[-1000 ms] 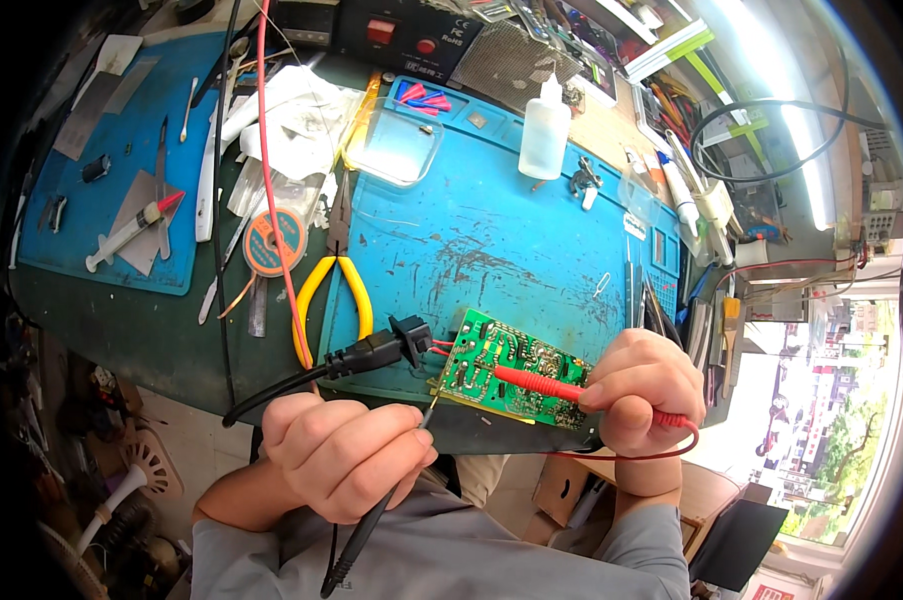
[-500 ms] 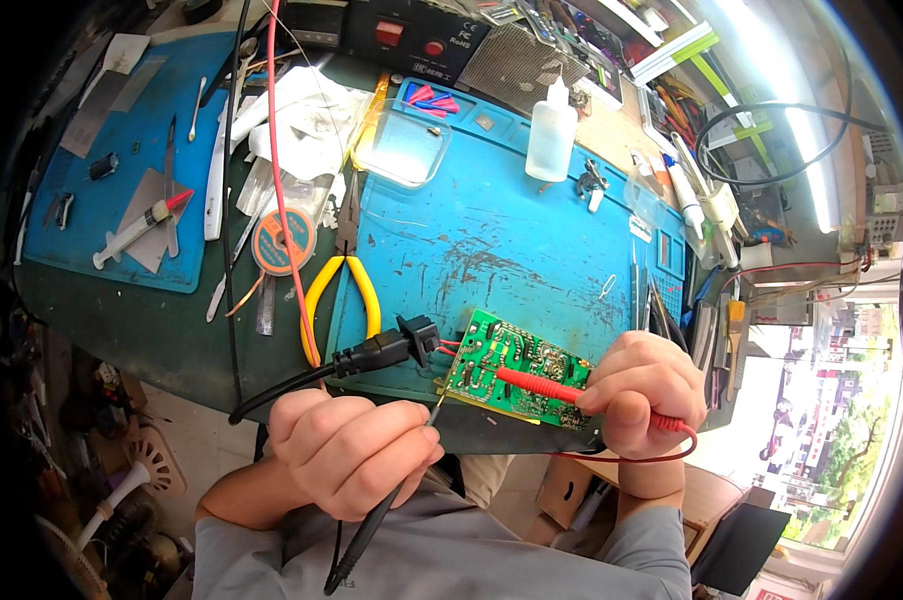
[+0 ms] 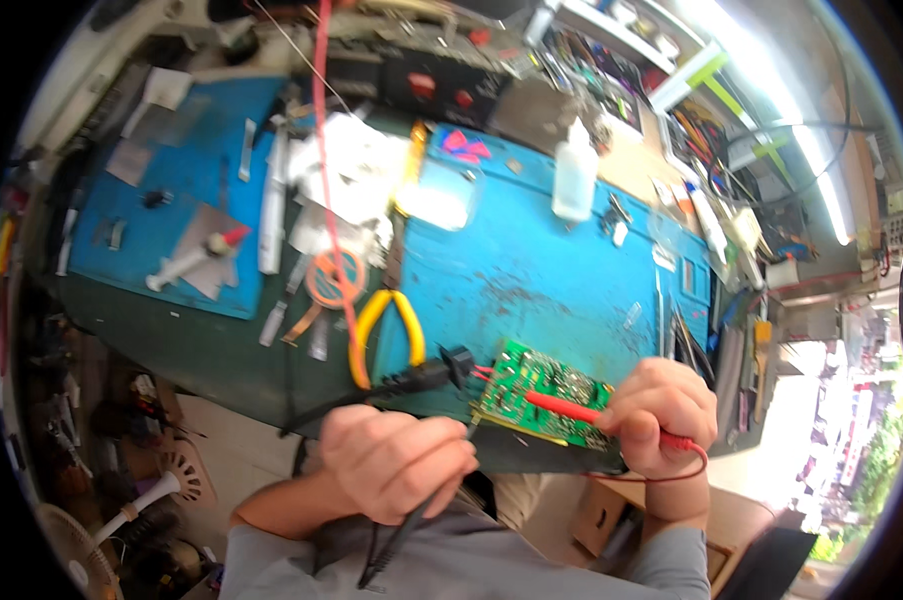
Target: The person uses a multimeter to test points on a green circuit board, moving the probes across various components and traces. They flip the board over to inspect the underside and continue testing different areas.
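A green circuit board [image 3: 516,378] lies tilted at the near edge of the blue mat, its solder side up. My left hand [image 3: 396,460] is closed round a black test probe [image 3: 403,545], whose tip reaches the board's left corner; blur hides whether it touches. In my right hand [image 3: 663,408], a red test probe [image 3: 563,406] is gripped, its point over the middle of the board. Thin red wires run from the board's left end towards a black power plug [image 3: 456,366] with a thick cord, just beyond my left hand.
Yellow-handled pliers [image 3: 409,325] and an orange-labelled spool [image 3: 335,278] lie left of the board. Farther off are a clear tray [image 3: 449,200], white tissue [image 3: 356,165] and a white squeeze bottle [image 3: 574,175]. A syringe [image 3: 196,258] rests on the left mat [image 3: 101,225].
The whole view has shifted and blurred, with the scene now farther right and lower. Both hands keep their probes at nearly the same places on the board.
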A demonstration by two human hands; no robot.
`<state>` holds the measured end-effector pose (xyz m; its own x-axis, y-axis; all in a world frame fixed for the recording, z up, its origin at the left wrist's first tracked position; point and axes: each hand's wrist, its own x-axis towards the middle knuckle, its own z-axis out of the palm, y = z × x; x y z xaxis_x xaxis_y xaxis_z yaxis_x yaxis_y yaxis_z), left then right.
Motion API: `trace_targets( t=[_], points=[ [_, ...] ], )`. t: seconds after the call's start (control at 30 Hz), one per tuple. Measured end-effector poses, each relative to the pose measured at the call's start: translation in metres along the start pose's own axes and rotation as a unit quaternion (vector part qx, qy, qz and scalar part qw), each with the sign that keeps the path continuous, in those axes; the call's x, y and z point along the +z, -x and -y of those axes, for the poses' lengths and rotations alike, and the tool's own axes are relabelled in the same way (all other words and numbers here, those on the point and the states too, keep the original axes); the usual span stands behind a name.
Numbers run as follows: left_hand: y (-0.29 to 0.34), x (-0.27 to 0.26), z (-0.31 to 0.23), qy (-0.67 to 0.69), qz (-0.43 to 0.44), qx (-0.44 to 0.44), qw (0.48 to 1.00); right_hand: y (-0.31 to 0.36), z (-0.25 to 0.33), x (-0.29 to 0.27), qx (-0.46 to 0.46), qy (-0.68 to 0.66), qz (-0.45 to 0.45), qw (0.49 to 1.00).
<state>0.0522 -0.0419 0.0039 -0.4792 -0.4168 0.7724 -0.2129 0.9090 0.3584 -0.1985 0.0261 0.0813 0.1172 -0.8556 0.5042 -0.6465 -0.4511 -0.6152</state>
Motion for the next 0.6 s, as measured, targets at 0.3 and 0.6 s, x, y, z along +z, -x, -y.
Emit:
trace_targets(
  t=[0.3, 0.6],
  points=[
    [-0.0041, -0.0019, -0.0039, -0.004, 0.003, -0.018, 1.000, 0.0043, -0.0018, -0.0006, -0.015, 0.010, -0.016, 1.000],
    [-0.0044, -0.0019, -0.0060, 0.008, 0.007, -0.029, 1.000, 0.0037, -0.0001, -0.0014, -0.008, 0.016, -0.014, 1.000]
  ],
)
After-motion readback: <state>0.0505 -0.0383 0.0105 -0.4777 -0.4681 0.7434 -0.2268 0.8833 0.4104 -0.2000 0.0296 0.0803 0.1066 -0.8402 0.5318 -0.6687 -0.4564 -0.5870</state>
